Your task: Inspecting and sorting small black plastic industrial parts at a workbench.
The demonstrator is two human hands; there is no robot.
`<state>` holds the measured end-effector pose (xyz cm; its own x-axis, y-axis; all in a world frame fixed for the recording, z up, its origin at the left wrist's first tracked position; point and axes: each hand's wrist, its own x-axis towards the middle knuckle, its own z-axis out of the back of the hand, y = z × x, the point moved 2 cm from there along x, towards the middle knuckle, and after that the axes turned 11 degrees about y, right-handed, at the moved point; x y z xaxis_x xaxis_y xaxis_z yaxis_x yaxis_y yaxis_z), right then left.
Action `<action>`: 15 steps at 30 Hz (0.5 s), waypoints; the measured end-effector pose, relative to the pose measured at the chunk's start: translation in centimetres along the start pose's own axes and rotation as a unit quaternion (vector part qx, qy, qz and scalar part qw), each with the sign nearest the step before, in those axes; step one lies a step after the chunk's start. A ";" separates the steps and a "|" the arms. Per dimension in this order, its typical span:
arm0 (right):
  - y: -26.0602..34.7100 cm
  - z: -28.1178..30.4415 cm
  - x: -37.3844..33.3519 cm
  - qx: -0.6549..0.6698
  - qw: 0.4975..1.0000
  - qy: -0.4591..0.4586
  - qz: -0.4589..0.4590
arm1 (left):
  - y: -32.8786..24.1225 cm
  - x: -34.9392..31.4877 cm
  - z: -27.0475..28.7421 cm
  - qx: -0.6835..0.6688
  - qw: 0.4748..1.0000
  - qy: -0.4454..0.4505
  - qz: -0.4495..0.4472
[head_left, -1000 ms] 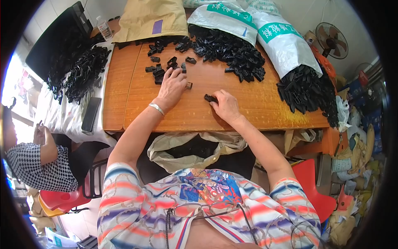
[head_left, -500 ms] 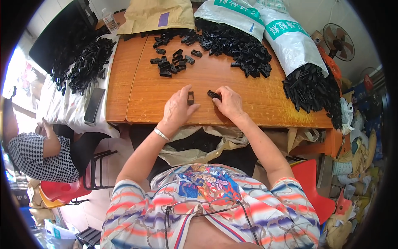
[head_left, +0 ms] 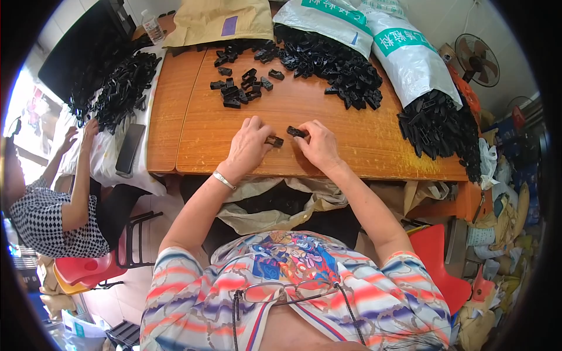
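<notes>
Over the front of the wooden table [head_left: 234,158], my left hand [head_left: 249,146] is closed, its thumb and fingers pinching a small black hollow plastic block [head_left: 275,141]. To its right, my right hand [head_left: 320,146] grips another small black plastic piece [head_left: 295,131] by one end. A short gap separates the two pieces. Beyond my hands lies a loose group of black plastic blocks [head_left: 233,96]. Behind the fingers, parts of both held pieces are hidden.
A brown bag [head_left: 205,23] and white-green sacks [head_left: 413,58] spill black parts at the back and right. Below the table edge hangs an open cloth bag [head_left: 234,217] with dark contents. At left, a co-worker's hands [head_left: 89,128] touch a black pile [head_left: 126,88].
My left fingers have closed on the hollow block and turned it from upright to sideways. My right hand has shifted slightly left. The co-worker's hands have risen to the pile.
</notes>
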<state>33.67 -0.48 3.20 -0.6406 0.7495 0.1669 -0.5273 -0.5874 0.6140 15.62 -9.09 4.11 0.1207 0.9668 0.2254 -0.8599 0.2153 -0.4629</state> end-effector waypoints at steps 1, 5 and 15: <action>0.6 0.1 0.0 0.000 1.000 0.001 0.000 | 0.1 -0.1 -0.1 0.000 1.000 0.001 0.001; 2.4 -0.5 0.4 0.049 0.997 0.027 0.052 | 1.5 -0.3 -0.7 -0.058 0.997 0.012 0.047; 2.7 -2.4 1.4 -0.015 0.993 0.070 0.089 | 2.1 -0.3 -1.0 -0.086 0.992 0.036 0.089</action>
<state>29.98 -1.75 3.27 -0.7955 0.5846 0.1593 -0.4147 -0.7169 0.5604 14.32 -8.77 2.19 0.0162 0.9975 0.0681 -0.7738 0.0556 -0.6310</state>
